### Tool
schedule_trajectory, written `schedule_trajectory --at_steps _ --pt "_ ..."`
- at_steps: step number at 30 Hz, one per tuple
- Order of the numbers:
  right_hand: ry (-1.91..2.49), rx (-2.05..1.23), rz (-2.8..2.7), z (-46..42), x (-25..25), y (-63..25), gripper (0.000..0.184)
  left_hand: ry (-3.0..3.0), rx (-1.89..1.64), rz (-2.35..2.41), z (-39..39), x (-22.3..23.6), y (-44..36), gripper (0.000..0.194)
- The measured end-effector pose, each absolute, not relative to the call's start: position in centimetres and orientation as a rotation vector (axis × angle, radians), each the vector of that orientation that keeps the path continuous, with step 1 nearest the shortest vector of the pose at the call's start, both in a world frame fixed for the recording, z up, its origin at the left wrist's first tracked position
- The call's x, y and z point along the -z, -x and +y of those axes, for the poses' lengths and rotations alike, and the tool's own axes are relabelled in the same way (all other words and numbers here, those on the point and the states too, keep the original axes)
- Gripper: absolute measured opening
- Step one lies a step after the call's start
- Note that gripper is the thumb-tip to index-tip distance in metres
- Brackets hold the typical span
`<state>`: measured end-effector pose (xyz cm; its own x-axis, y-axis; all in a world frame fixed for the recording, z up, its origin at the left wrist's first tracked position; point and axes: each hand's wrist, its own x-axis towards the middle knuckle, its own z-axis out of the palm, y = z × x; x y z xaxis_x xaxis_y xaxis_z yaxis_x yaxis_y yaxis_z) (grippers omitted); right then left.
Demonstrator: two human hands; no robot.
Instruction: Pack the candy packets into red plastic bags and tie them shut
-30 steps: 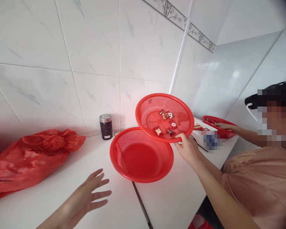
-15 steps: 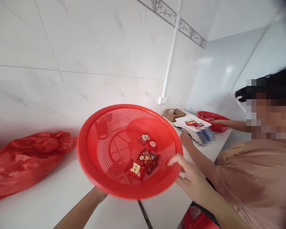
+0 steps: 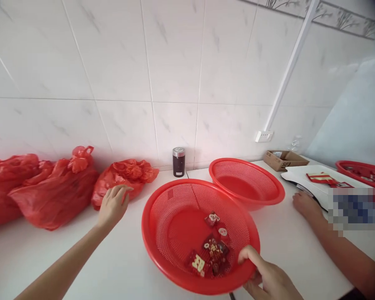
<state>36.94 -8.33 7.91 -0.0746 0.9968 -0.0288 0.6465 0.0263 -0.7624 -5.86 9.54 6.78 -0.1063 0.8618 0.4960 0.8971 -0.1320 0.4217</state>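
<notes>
My right hand [image 3: 265,273] grips the near right rim of a red perforated plastic basket [image 3: 147,233], thumb inside and fingers underneath. Several small dark-red printed packets [image 3: 215,246] lie on the basket's right side. Out to the left, my left hand [image 3: 114,204] is off the basket and holds nothing, its fingers loosely stretched. It overlaps the front of a red plastic bag [image 3: 137,171]; whether it touches the bag I cannot tell. Behind the held basket stands a second red basket [image 3: 276,196] with no packets visible inside.
Two more full red bags [image 3: 54,200] line the wall at left. A dark tumbler [image 3: 178,162] stands at the back. On the right are an open cardboard box [image 3: 276,162], a white scale [image 3: 300,177] with red packets, another red basket [image 3: 340,164] and another person's hand [image 3: 308,206].
My left hand has let go of the basket's left side and moved left to the bag. The basket has dropped lower in view, in my right hand. The view has turned left.
</notes>
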Motion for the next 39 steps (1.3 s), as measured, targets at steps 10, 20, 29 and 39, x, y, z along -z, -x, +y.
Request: schedule_trajectory --at_steps 10,20,29,39 --pt "1.434 -1.081 -1.929 -7.1 -10.4 -31.6 0.049 1.918 0.571 -2.074 11.0 -4.5 10.3 0.046" --pt "1.156 -0.455 -2.415 10.2 -16.3 -12.3 0.026 1.883 0.472 -2.003 8.7 -1.5 11.8 0.04" --pt "1.264 -0.431 -2.298 19.1 -13.8 -4.6 0.003 1.916 0.566 -1.963 9.6 -1.1 12.9 0.04" --pt "0.95 -0.478 -1.837 14.4 -21.7 -12.7 0.026 1.934 1.231 -2.142 10.5 -5.4 12.1 0.05"
